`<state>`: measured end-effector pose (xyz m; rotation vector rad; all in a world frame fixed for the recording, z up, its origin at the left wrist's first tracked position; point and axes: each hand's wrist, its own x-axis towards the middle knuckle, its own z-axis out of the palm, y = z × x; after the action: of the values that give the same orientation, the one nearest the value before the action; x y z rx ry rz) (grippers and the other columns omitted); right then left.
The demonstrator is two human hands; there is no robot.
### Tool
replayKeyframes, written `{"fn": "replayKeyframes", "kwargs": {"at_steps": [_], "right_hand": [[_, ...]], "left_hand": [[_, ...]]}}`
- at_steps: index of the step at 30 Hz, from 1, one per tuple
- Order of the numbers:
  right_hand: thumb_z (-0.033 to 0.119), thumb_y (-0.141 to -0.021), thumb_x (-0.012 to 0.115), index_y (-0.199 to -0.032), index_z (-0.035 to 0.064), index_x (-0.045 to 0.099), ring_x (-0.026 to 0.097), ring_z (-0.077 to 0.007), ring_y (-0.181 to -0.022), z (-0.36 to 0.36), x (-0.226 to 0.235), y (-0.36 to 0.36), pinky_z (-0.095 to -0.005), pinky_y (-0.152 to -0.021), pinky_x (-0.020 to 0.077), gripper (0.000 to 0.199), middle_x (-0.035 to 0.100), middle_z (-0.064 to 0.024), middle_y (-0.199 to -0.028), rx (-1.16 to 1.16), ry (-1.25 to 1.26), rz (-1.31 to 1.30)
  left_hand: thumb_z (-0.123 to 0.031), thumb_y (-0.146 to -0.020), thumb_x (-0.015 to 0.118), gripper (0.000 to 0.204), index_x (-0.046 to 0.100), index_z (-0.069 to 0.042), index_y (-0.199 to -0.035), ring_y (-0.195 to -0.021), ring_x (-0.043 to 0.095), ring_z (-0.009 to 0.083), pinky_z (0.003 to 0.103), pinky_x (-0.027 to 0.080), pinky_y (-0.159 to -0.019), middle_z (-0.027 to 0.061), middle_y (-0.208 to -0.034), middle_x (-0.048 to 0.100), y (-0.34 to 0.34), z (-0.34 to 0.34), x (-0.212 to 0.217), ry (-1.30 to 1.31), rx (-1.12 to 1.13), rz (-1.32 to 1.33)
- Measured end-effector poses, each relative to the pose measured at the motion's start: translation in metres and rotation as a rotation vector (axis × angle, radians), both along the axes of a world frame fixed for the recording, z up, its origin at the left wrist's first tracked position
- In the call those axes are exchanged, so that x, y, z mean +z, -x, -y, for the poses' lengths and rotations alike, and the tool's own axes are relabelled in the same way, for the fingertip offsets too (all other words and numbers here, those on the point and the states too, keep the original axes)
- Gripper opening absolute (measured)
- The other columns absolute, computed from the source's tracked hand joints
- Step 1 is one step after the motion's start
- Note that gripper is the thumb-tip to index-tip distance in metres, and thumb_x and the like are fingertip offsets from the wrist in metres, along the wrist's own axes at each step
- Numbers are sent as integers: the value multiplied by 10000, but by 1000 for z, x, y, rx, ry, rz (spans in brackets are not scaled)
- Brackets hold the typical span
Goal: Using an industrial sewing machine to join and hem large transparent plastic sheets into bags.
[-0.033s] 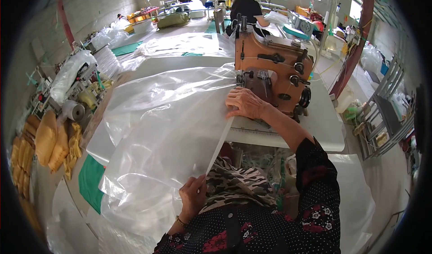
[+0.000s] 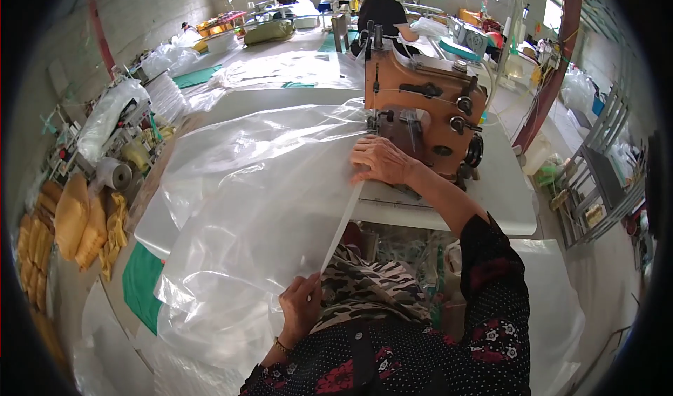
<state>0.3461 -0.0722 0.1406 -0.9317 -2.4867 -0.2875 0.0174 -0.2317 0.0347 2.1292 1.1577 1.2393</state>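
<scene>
Visibly, nothing shifts: beside the sewing machine (image 2: 438, 119), right hand (image 2: 382, 159) rests on plastic sheet (image 2: 259, 200), grip unclear. Farther from it, left hand (image 2: 300, 305) pinches the sheet's edge; alignment holds.

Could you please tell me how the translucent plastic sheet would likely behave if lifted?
The translucent plastic sheet is probably floppy, since it creases and falls in loose folds beside the left hand. It looks thin and partly see-through, so it is likely light for its size. Its glossy highlights suggest it may be slippery.
</scene>
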Motion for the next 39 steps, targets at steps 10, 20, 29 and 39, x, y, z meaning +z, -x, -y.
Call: {"fn": "replayKeyframes", "kwargs": {"at_steps": [10, 20, 29, 39], "right_hand": [[377, -812, 720, -899, 65, 537, 557, -279, -928, -5, -14, 3, -398, -870, 436, 372, 558, -89, -911, -122, -47, -89], [217, -764, 752, -897, 77, 569, 536, -273, -1011, 28, -46, 19, -442, -915, 417, 267, 578, -62, -1061, -373, -439, -321], [196, -786, 764, -1057, 33, 532, 573, -298, -885, 40, -72, 55, -430, -762, 453, 391, 597, -153, -1063, -611, -150, -887], [298, -937, 585, -812, -40, 580, 612, -191, -611, 56, -113, 95, -378, -578, 462, 360, 608, -116, -640, -521, 296, -1382]], "left_hand": [[-45, -762, 703, 257, 716, -79, -1017, -607, 596, 248, 370, 473, -540, 65, -704, 562, -4, 0, -8, -129, -90, -177], [-70, -712, 708, 307, 701, -119, -1015, -616, 591, 247, 379, 465, -528, 53, -710, 527, -12, -4, -15, -253, -137, -300], [-51, -708, 694, 324, 702, -110, -1027, -605, 588, 251, 382, 468, -525, 55, -706, 528, -12, -4, -21, -278, -148, -252], [-35, -737, 667, 311, 683, -101, -1041, -612, 580, 273, 405, 460, -528, 66, -708, 520, -13, -7, -37, -243, -201, -267]]}}
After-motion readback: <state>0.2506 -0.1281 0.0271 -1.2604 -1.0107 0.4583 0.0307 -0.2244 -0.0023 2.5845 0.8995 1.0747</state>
